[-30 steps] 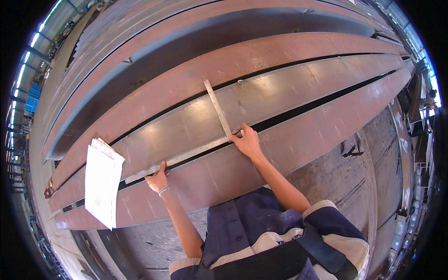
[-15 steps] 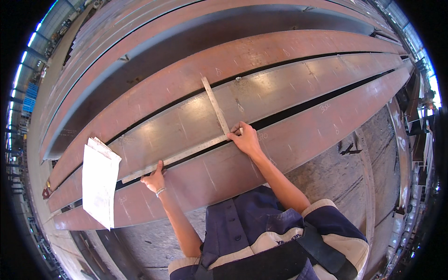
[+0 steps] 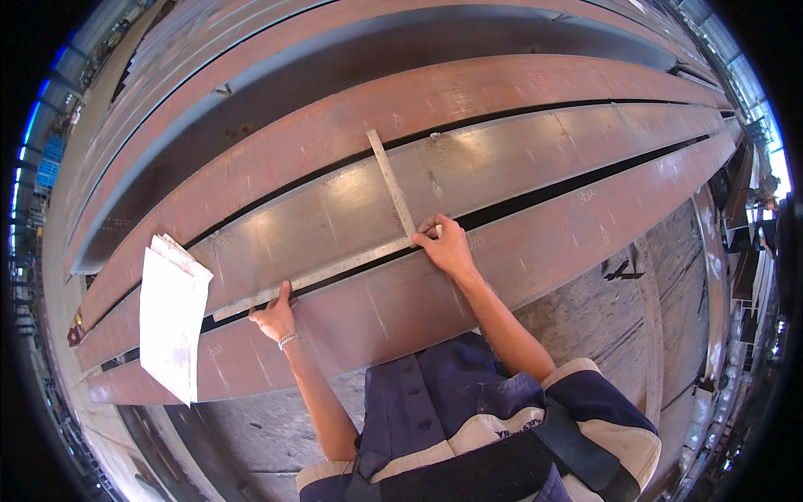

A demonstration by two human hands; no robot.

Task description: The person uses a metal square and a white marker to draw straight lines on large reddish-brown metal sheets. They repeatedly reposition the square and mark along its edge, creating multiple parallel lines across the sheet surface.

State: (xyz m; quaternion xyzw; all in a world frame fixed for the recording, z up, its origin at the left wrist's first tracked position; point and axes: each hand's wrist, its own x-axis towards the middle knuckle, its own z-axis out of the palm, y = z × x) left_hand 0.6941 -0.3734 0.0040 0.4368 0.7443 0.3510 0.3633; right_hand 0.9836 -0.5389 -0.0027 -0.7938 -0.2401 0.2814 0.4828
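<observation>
1. The left hand (image 3: pixel 274 318) grasps the square (image 3: pixel 391 186) near the left end of its long arm, thumb on top, fingers by the dark gap; how far they close underneath, I cannot tell.
2. The right hand (image 3: pixel 447 249) pinches a small white piece (image 3: pixel 439 231) between thumb and fingers, right beside the square's corner, with the fingertips down at that corner.
3. The square lies on the middle strip (image 3: pixel 493 167). Its long arm runs left along the near edge; its short arm points away, crosses the far gap and ends over the far strip (image 3: pixel 468 92).
4. The near strip (image 3: pixel 385 314) lies under the wrists, separated from the middle strip by the dark gap. Pale marks dot all three strips.
5. Folded papers (image 3: pixel 171 322) lie to the left, over the strips.
6. A bracelet (image 3: pixel 288 339) circles the left wrist.
</observation>
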